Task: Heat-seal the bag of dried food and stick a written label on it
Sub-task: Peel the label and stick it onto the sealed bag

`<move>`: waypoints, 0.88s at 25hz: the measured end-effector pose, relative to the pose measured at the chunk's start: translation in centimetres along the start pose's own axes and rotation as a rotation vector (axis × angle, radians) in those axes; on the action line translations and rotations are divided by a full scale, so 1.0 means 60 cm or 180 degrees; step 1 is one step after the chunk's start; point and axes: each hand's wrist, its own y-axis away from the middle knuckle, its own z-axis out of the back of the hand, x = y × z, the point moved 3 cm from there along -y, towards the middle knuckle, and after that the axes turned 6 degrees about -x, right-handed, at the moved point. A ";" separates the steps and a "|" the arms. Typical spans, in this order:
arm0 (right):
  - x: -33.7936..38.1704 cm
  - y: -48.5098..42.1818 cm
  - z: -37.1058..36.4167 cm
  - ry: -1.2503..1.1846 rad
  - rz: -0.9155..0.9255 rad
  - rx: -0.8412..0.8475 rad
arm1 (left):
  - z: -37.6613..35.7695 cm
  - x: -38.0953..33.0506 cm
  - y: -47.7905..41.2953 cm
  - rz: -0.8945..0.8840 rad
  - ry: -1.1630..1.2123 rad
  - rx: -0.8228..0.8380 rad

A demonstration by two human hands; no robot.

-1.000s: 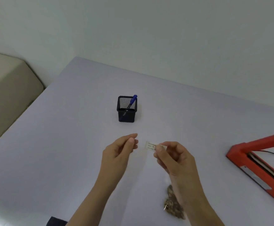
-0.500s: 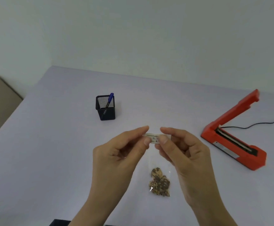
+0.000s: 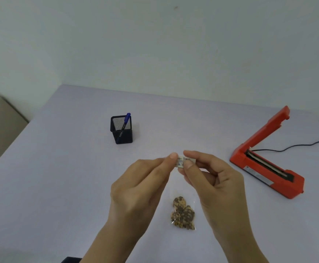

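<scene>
A black mesh pen cup (image 3: 121,130) with a blue pen (image 3: 124,124) stands toward the pale surface's (image 3: 50,177) far left corner, by a plain wall (image 3: 155,44). Mid-surface, left hand (image 3: 137,188) and right hand (image 3: 211,181) pinch the written label (image 3: 181,161) above the bag of dried food (image 3: 183,212) near the front edge. An open red heat sealer (image 3: 265,158) sits at the right edge.

left hand (image 3: 136,188): raised, thumb and forefinger pinched | right hand (image 3: 213,185): raised, thumb and forefinger pinched | fingertips nearly meeting

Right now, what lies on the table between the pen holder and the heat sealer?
In the head view, only bare table lies between the pen holder and the heat sealer; the hands are nearer the camera.
</scene>
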 end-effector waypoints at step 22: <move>-0.002 -0.003 -0.007 -0.0171 0.0005 0.0011 | -0.011 0.004 0.006 0.0239 -0.0026 -0.0406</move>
